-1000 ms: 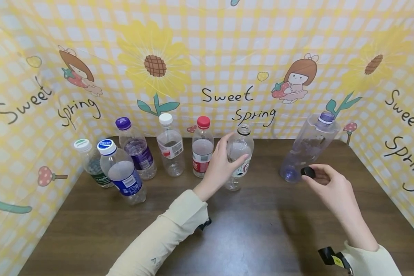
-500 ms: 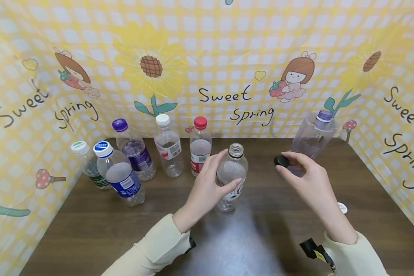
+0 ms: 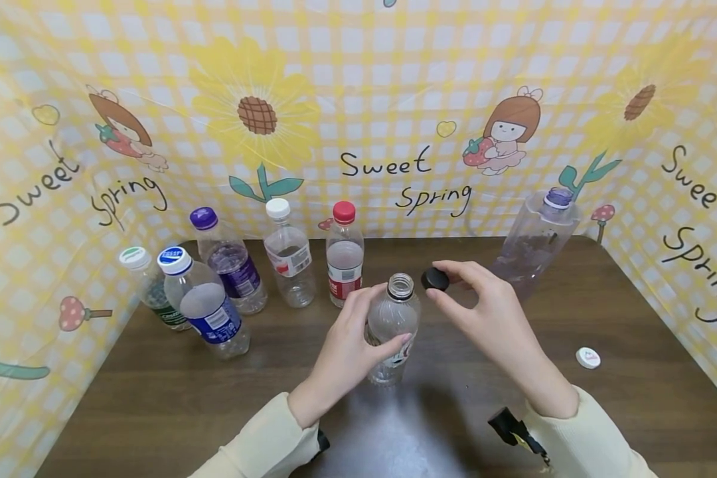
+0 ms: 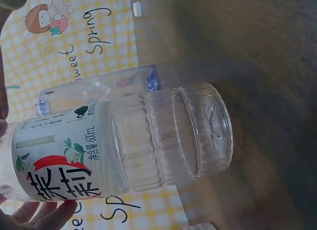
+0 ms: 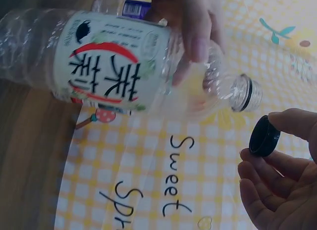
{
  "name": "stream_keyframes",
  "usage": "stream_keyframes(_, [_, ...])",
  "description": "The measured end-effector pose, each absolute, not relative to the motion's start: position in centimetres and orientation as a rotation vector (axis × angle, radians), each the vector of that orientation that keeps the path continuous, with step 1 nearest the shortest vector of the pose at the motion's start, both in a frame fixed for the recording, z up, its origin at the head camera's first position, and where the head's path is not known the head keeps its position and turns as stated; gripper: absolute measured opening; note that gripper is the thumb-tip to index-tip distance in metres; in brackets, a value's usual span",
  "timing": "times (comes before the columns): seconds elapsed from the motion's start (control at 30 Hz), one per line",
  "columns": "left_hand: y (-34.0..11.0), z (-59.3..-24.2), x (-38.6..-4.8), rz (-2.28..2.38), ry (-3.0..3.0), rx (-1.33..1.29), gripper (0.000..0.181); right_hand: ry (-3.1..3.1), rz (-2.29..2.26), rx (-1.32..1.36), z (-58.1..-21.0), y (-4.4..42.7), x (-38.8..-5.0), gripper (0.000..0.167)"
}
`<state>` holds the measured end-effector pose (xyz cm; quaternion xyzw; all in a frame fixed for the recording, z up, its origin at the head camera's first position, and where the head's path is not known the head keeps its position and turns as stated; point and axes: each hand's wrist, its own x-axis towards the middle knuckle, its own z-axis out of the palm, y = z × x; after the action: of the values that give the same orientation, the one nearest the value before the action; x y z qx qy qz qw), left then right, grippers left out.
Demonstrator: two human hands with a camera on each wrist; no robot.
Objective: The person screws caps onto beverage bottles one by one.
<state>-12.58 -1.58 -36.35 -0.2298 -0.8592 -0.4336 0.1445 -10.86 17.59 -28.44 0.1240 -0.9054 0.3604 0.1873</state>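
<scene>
A clear plastic bottle (image 3: pixel 392 322) without a cap stands upright near the table's middle, a black ring round its neck. My left hand (image 3: pixel 352 345) grips its upper body from the left, thumb in front. Its white label (image 5: pixel 111 61) with red and black print shows in both wrist views. Between thumb and fingertips my right hand (image 3: pixel 492 312) pinches a black bottle cap (image 3: pixel 435 279). The cap is beside the bottle's mouth, just to its right and apart from it. In the right wrist view the cap's hollow side (image 5: pixel 265 136) partly shows, tilted toward the mouth.
Several capped bottles stand at the left and back, among them a red-capped bottle (image 3: pixel 344 259) and a blue-labelled bottle (image 3: pixel 206 309). An uncapped purplish bottle (image 3: pixel 538 236) stands at the back right. A loose white cap (image 3: pixel 588 358) lies on the table (image 3: pixel 627 411) at right.
My left hand has brought the clear bottle forward and slightly left. My right hand has carried the black cap left to the bottle's mouth, and the white cap on the table has come into sight.
</scene>
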Motion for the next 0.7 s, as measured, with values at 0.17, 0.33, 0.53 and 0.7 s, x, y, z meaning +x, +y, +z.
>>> stream_keyframes(0.17, [-1.7, -36.6, -12.5, -1.259, -2.463, -0.665, 0.071, -2.525, 1.029, 0.429, -28.5, 16.6, -11.0, 0.034])
stream_keyframes(0.33, [-1.7, -36.8, -12.3, -1.262, -2.447, -0.689, 0.07, -2.513, 1.052, 0.497, -28.4, 15.8, -11.2, 0.036])
stream_keyframes(0.53, [-1.7, -36.9, -12.2, -1.251, -2.432, -0.702, 0.07, -2.53, 1.054, 0.557, -28.3, 15.4, -11.1, 0.035])
stream_keyframes(0.7, [-1.8, -36.9, -12.2, -1.252, -2.441, -0.699, 0.07, -2.543, 1.039, 0.587, -28.3, 15.3, -11.2, 0.036])
